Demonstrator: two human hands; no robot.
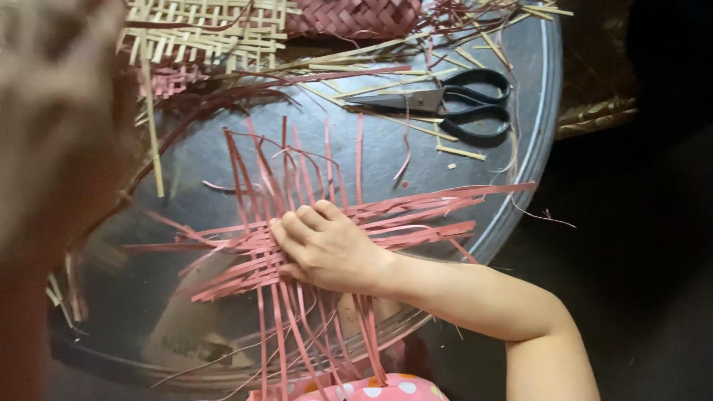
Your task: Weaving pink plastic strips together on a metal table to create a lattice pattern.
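Head view: the right hand (327, 249) lies flat on a weave of pink strips (297, 245).
Its fingers (297, 226) are stretched out, pressing the strips on the round metal tray (535, 111), gripping nothing. Black scissors (453, 104) lie well beyond the fingers. The left hand (52, 96) is blurred; I cannot tell its state.

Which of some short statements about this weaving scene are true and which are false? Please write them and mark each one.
1. The right hand presses flat on the pink woven strips. True.
2. The black scissors lie in the right hand. False: they lie apart on the round metal tray, beyond the strips.
3. The strips under the hand are green. False: they are pink.
4. A pale natural-coloured woven piece lies at the tray's far edge. True.
5. The left hand is a blurred shape close to the camera. True.
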